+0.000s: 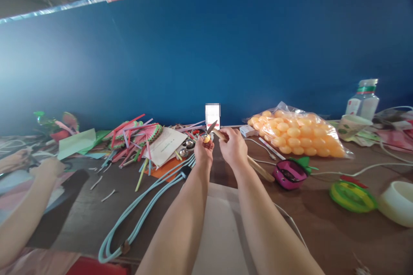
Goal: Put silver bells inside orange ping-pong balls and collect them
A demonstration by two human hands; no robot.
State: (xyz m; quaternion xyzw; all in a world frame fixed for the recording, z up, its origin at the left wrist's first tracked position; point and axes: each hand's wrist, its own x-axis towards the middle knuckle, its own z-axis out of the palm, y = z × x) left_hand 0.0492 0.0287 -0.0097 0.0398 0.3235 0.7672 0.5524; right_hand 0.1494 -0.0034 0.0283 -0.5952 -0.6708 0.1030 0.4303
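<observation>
My left hand [204, 154] is closed around a small shiny ball [205, 138] that shows a golden glint. Opposite it, my right hand [232, 144] grips a knife with a pointed metal blade [212, 126], angled up and left close to the ball. Whether the blade touches the ball I cannot tell. A long wooden shaft [260, 169] comes out behind my right wrist, in line with the knife's handle. Two silvery balls [189, 143] lie just left of my left hand. Light-blue cords [151, 200] run in loops beside my left forearm.
A blue partition [206, 51] closes off the back. Left are paper straws [138, 133], papers and a co-worker's hands [48, 167]. Right are a bag of orange balls [297, 135], a magenta pouch [290, 175], a green-yellow tape roll [351, 196], cables and a bottle [363, 101].
</observation>
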